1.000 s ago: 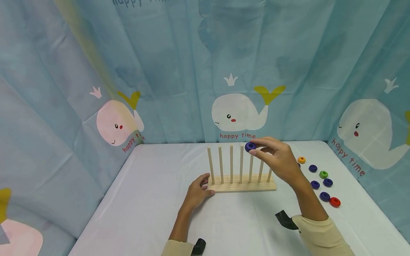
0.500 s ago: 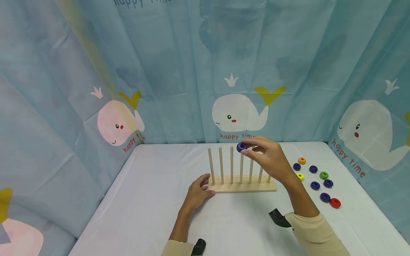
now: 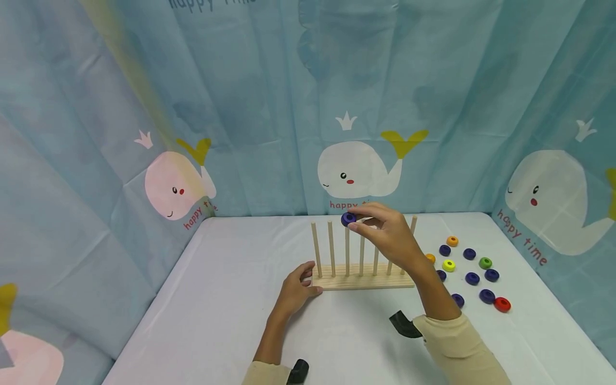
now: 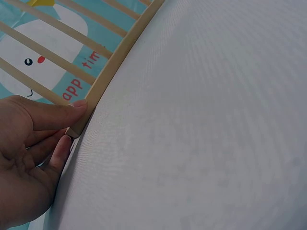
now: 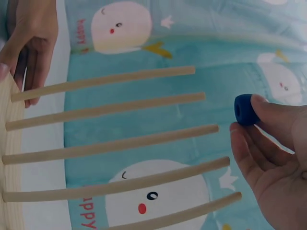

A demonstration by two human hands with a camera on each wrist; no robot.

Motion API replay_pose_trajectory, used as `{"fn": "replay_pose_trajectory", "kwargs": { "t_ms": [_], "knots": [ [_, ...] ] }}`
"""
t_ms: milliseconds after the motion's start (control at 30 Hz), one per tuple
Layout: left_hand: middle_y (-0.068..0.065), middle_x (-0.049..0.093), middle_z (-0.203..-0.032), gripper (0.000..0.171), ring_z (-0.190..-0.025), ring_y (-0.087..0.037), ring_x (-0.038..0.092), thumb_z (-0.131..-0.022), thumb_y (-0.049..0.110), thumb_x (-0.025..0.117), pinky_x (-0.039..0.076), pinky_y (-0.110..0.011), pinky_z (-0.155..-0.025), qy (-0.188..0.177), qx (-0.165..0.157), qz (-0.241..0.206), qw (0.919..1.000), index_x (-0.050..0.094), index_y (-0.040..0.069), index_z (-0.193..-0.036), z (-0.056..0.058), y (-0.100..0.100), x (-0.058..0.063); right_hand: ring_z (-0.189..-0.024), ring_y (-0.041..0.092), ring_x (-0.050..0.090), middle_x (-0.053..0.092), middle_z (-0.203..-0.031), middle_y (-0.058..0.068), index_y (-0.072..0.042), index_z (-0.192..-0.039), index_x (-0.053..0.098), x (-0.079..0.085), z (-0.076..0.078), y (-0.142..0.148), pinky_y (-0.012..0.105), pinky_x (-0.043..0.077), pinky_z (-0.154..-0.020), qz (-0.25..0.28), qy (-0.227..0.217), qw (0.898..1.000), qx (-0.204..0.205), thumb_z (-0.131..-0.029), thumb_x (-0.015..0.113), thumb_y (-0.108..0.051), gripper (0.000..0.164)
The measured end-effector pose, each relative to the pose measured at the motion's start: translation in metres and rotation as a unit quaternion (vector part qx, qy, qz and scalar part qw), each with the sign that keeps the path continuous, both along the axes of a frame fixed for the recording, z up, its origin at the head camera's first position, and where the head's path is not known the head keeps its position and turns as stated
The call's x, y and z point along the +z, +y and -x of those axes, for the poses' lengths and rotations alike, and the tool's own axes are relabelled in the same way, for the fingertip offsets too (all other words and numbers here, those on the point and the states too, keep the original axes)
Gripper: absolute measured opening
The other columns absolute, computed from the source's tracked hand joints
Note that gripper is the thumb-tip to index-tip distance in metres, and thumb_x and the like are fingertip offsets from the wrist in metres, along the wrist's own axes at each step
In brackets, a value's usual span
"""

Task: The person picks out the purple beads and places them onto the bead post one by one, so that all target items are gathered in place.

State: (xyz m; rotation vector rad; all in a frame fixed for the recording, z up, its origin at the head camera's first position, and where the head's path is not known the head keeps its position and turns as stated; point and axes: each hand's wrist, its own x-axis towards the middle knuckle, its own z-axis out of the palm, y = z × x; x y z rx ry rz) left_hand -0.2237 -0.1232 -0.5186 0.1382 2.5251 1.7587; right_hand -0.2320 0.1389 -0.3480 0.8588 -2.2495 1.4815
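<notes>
A wooden peg rack [image 3: 366, 282] stands on the table, with a row of several upright pegs on a flat base. My left hand [image 3: 294, 289] grips the base's left end between thumb and fingers, as the left wrist view [image 4: 33, 143] also shows. Above the pegs, my right hand [image 3: 392, 235] pinches a dark blue ring bead [image 3: 348, 219] between thumb and fingertips. In the right wrist view the blue bead [image 5: 245, 110] is apart from the peg tips, its hole facing toward them. In the head view it overlaps the third peg from the left. The pegs carry no beads.
Loose beads lie right of the rack: several blue ones [image 3: 472, 278], a red one [image 3: 502, 305], a green one [image 3: 485, 262], a yellow one [image 3: 448, 266] and two orange ones [image 3: 452, 241]. A curtain printed with whales [image 3: 269, 176] hangs behind the white-covered table [image 3: 226, 289].
My right hand has moved left over the rack with the blue bead, from about the fifth peg to the third. More loose beads show behind the forearm. My left hand stays put.
</notes>
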Motion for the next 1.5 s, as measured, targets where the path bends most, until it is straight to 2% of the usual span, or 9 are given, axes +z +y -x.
{"fn": "replay_pose_trajectory", "kwargs": {
  "t_ms": [133, 300, 433, 600, 867, 1133, 1267, 1400, 1500],
  "knots": [
    [-0.02, 0.062, -0.142, 0.074, -0.129, -0.038, 0.064, -0.086, 0.003, 0.084, 0.057, -0.041, -0.109, 0.0, 0.002, 0.004, 1.0, 0.054, 0.005, -0.153, -0.001, 0.0, 0.0, -0.105, 0.022, 0.071, 0.073, -0.121, 0.006, -0.006, -0.13, 0.075, 0.0, 0.003, -0.005, 0.019, 0.061, -0.092, -0.002, 0.008, 1.0, 0.003, -0.097, 0.078, -0.009, 0.033],
    [-0.02, 0.062, -0.142, 0.073, -0.13, -0.038, 0.064, -0.087, 0.004, 0.084, 0.057, -0.042, -0.111, -0.001, 0.006, 0.004, 1.0, 0.054, 0.006, -0.153, -0.001, 0.0, -0.001, -0.101, 0.02, 0.072, 0.074, -0.119, 0.004, -0.01, -0.129, 0.075, 0.001, 0.005, -0.012, 0.019, 0.061, -0.085, -0.013, 0.015, 1.0, -0.006, -0.096, 0.079, -0.012, 0.033],
    [-0.019, 0.062, -0.142, 0.073, -0.13, -0.038, 0.063, -0.087, 0.004, 0.084, 0.057, -0.042, -0.111, 0.0, 0.005, 0.006, 1.0, 0.054, 0.006, -0.153, -0.002, 0.0, 0.0, -0.1, 0.017, 0.072, 0.075, -0.12, 0.002, -0.012, -0.13, 0.075, 0.0, 0.006, -0.017, 0.026, 0.063, -0.081, -0.02, 0.018, 1.0, -0.007, -0.097, 0.079, -0.015, 0.033],
    [-0.018, 0.062, -0.144, 0.073, -0.132, -0.037, 0.062, -0.088, 0.004, 0.083, 0.056, -0.042, -0.112, -0.003, 0.005, -0.002, 1.0, 0.053, 0.007, -0.154, -0.002, 0.0, -0.001, -0.102, 0.018, 0.072, 0.074, -0.125, 0.004, -0.008, -0.13, 0.075, -0.001, 0.007, -0.022, 0.036, 0.065, -0.083, -0.021, 0.012, 1.0, 0.005, -0.098, 0.078, -0.015, 0.033],
    [-0.018, 0.062, -0.142, 0.073, -0.132, -0.036, 0.062, -0.087, 0.003, 0.083, 0.056, -0.043, -0.112, 0.003, 0.002, -0.009, 1.0, 0.054, 0.006, -0.154, 0.001, -0.001, -0.001, -0.104, 0.021, 0.073, 0.075, -0.126, 0.007, -0.007, -0.129, 0.075, 0.002, 0.009, -0.03, 0.031, 0.064, -0.089, -0.021, 0.014, 1.0, 0.01, -0.098, 0.078, -0.014, 0.033],
    [-0.019, 0.063, -0.142, 0.074, -0.132, -0.036, 0.062, -0.086, 0.001, 0.083, 0.056, -0.041, -0.111, 0.007, 0.004, -0.009, 0.9999, 0.054, 0.005, -0.153, 0.0, -0.001, 0.0, -0.096, 0.018, 0.069, 0.076, -0.124, 0.004, -0.01, -0.127, 0.077, 0.007, 0.009, -0.038, 0.027, 0.06, -0.077, -0.034, 0.022, 0.999, -0.01, -0.096, 0.08, -0.017, 0.031],
    [-0.019, 0.062, -0.143, 0.075, -0.133, -0.037, 0.061, -0.085, 0.001, 0.084, 0.056, -0.041, -0.111, 0.004, 0.0, -0.009, 1.0, 0.053, 0.005, -0.154, 0.0, -0.002, -0.001, -0.106, 0.019, 0.068, 0.075, -0.126, 0.003, -0.011, -0.127, 0.077, 0.007, 0.012, -0.042, 0.03, 0.059, -0.083, -0.03, 0.02, 0.999, -0.005, -0.096, 0.081, -0.017, 0.031],
    [-0.019, 0.062, -0.143, 0.076, -0.133, -0.037, 0.061, -0.085, 0.002, 0.084, 0.056, -0.042, -0.112, 0.004, -0.001, -0.008, 1.0, 0.053, 0.004, -0.154, 0.0, -0.002, -0.001, -0.119, 0.022, 0.069, 0.074, -0.129, 0.005, -0.011, -0.128, 0.077, 0.004, 0.015, -0.046, 0.039, 0.061, -0.092, -0.032, 0.011, 0.999, 0.001, -0.096, 0.08, -0.017, 0.032],
    [-0.02, 0.063, -0.143, 0.075, -0.133, -0.037, 0.061, -0.085, 0.001, 0.084, 0.056, -0.042, -0.111, 0.009, -0.003, -0.007, 0.9999, 0.053, 0.003, -0.154, -0.001, -0.001, -0.001, -0.12, 0.022, 0.07, 0.075, -0.129, 0.005, -0.01, -0.127, 0.077, 0.003, 0.018, -0.049, 0.043, 0.061, -0.093, -0.033, 0.006, 0.999, 0.004, -0.097, 0.08, -0.016, 0.031]
  ]
}}
